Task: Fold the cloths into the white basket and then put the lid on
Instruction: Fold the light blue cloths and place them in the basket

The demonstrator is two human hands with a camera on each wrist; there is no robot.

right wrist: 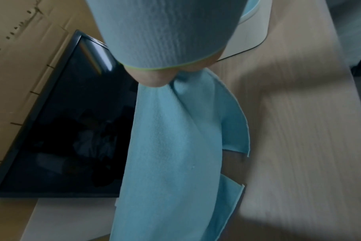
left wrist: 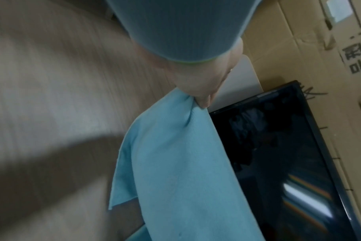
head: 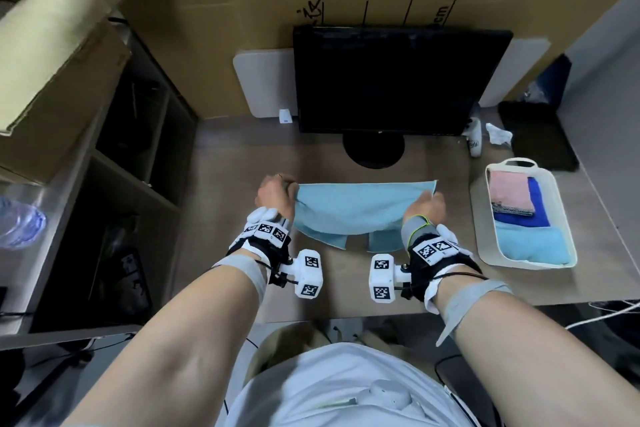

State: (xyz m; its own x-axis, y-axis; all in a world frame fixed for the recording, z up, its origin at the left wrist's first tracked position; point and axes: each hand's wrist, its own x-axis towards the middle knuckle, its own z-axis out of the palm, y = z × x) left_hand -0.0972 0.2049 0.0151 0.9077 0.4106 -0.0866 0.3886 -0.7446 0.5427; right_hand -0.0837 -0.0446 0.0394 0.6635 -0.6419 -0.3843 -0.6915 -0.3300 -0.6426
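1. The left hand (head: 275,196) pinches one top corner of the light blue cloth (head: 349,215).
2. The right hand (head: 427,210) pinches the other corner; the cloth hangs between them.
3. The white basket (head: 568,229), holding folded cloths, sits right of the right hand.

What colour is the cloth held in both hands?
Light blue cloth, clearest in the head view.

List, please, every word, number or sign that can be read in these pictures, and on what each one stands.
"cm": sideways on the cardboard behind the monitor.
Handwritten characters on the cardboard, in head and left wrist views: cut off or turned, not readable.
Square black-and-white coded markers on the wrist rigs: patterns, no text.
Bottle label: too small.
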